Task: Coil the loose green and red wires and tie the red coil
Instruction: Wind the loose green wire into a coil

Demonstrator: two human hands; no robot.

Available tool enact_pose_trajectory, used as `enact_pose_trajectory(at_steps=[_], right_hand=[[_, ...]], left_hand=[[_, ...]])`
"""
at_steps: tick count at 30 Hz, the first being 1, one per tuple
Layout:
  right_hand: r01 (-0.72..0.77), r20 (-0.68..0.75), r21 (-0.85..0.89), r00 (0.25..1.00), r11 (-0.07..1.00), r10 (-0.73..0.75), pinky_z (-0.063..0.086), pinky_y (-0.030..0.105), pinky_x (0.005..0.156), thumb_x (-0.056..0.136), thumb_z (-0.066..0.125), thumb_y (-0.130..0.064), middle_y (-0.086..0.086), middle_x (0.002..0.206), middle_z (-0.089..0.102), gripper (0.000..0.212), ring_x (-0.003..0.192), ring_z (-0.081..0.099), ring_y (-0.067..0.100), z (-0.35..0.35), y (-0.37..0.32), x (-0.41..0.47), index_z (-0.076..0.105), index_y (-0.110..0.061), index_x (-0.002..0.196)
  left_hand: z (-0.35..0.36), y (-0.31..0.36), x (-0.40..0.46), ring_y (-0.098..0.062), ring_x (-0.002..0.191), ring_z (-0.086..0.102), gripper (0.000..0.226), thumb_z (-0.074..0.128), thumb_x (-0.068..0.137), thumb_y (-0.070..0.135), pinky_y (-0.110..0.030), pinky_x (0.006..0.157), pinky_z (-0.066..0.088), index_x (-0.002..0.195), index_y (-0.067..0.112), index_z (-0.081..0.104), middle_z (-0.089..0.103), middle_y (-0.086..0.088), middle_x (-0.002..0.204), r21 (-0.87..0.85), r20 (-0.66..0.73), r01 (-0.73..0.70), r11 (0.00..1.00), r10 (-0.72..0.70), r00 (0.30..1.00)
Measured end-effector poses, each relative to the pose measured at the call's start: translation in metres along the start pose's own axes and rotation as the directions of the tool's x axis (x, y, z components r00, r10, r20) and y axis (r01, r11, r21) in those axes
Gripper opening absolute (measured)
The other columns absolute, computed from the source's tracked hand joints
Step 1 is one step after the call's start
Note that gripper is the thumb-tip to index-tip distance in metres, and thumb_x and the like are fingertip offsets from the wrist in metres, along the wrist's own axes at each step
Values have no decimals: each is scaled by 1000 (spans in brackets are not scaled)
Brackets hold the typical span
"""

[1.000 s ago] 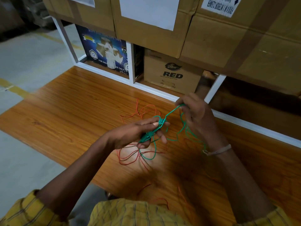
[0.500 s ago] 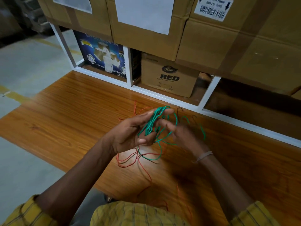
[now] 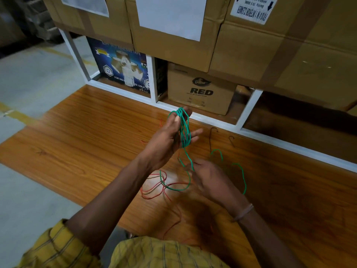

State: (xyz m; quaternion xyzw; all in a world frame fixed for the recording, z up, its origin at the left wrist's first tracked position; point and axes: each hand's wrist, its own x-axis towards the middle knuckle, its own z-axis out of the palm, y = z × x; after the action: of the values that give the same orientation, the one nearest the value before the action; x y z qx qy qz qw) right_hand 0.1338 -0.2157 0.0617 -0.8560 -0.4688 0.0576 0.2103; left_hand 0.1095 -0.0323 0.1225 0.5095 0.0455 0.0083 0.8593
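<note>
Green wire (image 3: 184, 130) wound in thin loops around the left hand (image 3: 166, 142).
One red wire (image 3: 154, 188) loose on the board (image 3: 77, 144); right hand (image 3: 210, 180) fingers blurred, grip cannot be told.

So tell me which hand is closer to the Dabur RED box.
Left. The left hand is raised with the green coil, its fingertips just below the box in the picture. The right hand is lower, nearer the person.

Yellow checked shirt (image 3: 166, 254), sleeves rolled up; thin band (image 3: 243, 213) on right wrist.
</note>
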Motion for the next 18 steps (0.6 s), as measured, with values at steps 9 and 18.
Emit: enact_pose_trajectory(at_steps=[9,18], right_hand=[[-226,106,460,974,859,199,37,25,46,95,73,-22,-2,54,61,17,42,48,4,-71,-21,-8,66,-16,80],[-226,252,785,967,576,36,43,25,46,94,66,-15,12,62,60,27,45,52,21,-123,19,-6,62,10,104]], left_hand=[[-18,-10,-6,-11,85,80,40,31,116,42,-49,92,61,152,25,37,65,-10,125,884,100,-175,434,191,977],[-32,5,-18,-22,66,69,38,35,117,36,-27,64,53,151,24,46,70,-3,124,767,148,-64,638,-79,986]])
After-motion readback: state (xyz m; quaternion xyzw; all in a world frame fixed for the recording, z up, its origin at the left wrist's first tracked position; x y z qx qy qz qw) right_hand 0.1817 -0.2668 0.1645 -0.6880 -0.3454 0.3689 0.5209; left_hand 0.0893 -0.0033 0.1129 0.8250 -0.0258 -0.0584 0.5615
